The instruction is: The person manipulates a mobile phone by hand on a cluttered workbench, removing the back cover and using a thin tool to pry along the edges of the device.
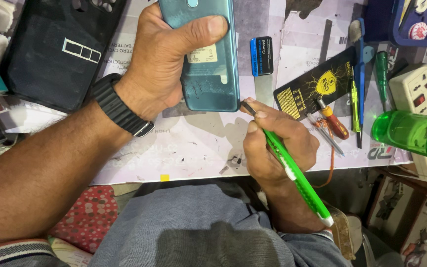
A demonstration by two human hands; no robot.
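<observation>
Nearest the camera is the person's lap in grey-blue trousers [193, 227], with a red dotted cushion [82, 217] at its left. On the far left of the worktable lies a black phone case [50, 49], well apart from the work. The left hand [159, 64], with a black watch [119, 109] on its wrist, is closed around a teal smartphone [211, 54] held back-side up above the paper-covered table [184, 148]: thumb across the back panel, fingers wrapped behind. The right hand [273, 143] is pinched shut on a green-handled tool [292, 170], whose dark tip sits at the phone's lower right corner. Further right lie a black packet with a yellow emblem [317, 89], a red-handled screwdriver [334, 121] and a green bottle [411, 133].

The tip could slip off the corner and score the back panel or jab the left palm, since the phone is held in the air rather than braced. Levering too hard could crack the panel.
</observation>
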